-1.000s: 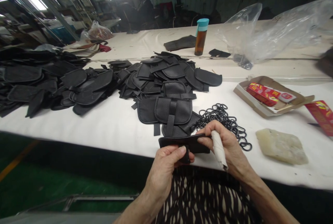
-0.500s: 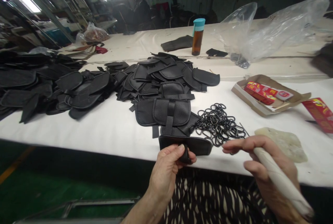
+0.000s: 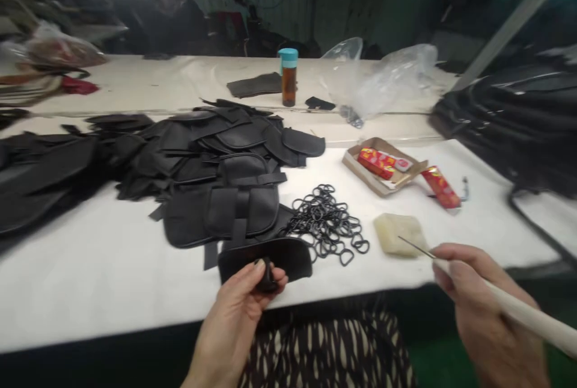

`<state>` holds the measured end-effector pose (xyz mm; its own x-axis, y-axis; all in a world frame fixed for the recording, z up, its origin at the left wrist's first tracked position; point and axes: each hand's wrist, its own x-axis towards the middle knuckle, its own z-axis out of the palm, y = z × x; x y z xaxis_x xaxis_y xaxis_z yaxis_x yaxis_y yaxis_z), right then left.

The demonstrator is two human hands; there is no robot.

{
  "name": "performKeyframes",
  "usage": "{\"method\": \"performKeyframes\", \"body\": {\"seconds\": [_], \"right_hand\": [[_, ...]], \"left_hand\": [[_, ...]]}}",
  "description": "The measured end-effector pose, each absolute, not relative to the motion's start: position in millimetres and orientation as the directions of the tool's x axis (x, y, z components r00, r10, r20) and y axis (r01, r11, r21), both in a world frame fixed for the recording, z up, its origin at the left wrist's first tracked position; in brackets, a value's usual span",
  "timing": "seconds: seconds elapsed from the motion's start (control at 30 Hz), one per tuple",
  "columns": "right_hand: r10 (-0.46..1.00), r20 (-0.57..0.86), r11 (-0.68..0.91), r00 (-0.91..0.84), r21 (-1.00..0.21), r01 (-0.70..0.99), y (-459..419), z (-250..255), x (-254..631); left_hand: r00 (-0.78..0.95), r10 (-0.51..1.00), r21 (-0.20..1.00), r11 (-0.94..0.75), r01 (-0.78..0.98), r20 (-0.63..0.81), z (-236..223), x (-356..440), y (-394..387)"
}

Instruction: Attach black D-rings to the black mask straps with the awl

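My left hand (image 3: pixel 237 310) is closed on a black leather piece (image 3: pixel 293 260) with a rounded, bound edge, its thumb and fingers pinching a folded strap on it. My right hand (image 3: pixel 489 310) grips an awl (image 3: pixel 536 314) with a pale wrapped handle and a thin metal spike. The spike points left, its tip over a yellowish, wax-like block (image 3: pixel 392 228); whether it touches cannot be made out. Between the hands, farther back, lies a heap of black D-shaped rings (image 3: pixel 324 216). A finished-looking black flap with a strap (image 3: pixel 219 213) rests just beyond my left hand.
Piles of black leather pieces (image 3: pixel 234 135) cover the left and middle of the white-topped table (image 3: pixel 112 280). A cardboard tray (image 3: pixel 360 180) with red packets stands at right, near another red packet (image 3: pixel 440 186). Farther back are a bottle (image 3: pixel 289 84), plastic bags (image 3: pixel 392 78) and a black bag (image 3: pixel 509 117).
My right hand has left the leather piece and moved right, turning the awl so its spike reaches the pale block. My left hand keeps hold of the piece. The view has swung right.
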<state>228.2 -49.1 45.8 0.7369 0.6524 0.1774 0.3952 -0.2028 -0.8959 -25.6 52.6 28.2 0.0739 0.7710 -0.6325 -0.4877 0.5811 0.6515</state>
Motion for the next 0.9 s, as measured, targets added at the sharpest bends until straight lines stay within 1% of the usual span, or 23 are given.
{"method": "performKeyframes", "body": {"seconds": [0.07,0.17,0.23,0.37,0.6,0.77,0.9], "right_hand": [[0.633,0.158,-0.208,0.758,-0.908,0.363,-47,53,228],[0.63,0.164,-0.268,0.759,-0.871,0.411,-43,58,233],[0.637,0.166,-0.301,0.752,-0.845,0.442,-40,57,235],[0.639,0.201,-0.322,0.743,-0.807,0.495,-35,52,237],[0.64,0.202,-0.338,0.741,-0.792,0.508,-26,46,240],[0.657,0.193,-0.354,0.728,-0.775,0.524,-22,43,241],[0.668,0.119,-0.418,0.735,-0.757,0.503,-17,38,243]], "left_hand": [[0.053,0.74,0.632,0.608,-0.481,-0.671,24,-23,59],[0.036,0.698,0.599,0.639,-0.483,-0.715,21,-16,66],[0.009,0.695,0.602,0.629,-0.492,-0.719,22,-9,67],[-0.03,0.722,0.644,0.598,-0.477,-0.691,28,1,65],[-0.037,0.788,0.737,0.557,-0.384,-0.615,28,4,64],[-0.003,0.759,0.697,0.598,-0.396,-0.652,24,-3,66],[0.06,0.729,0.652,0.643,-0.402,-0.682,23,-10,68]]}}
